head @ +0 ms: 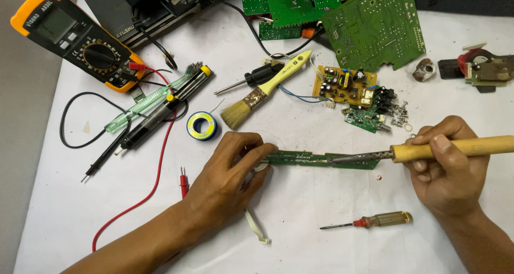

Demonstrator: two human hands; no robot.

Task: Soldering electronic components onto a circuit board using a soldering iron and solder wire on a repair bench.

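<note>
Nearest you: a small amber-handled screwdriver (pixel 375 220) on the white tabletop (pixel 300 199). Your left hand (pixel 227 172), fingers clamped on the narrow green circuit strip (pixel 321 159) at its left end. Your right hand (pixel 450 167), fingers wrapped around the wooden-handled soldering iron (pixel 423 152), tip on the strip. Beyond: solder spool (pixel 202 125), paintbrush (pixel 265 89), yellow multimeter (pixel 80 38).
</note>
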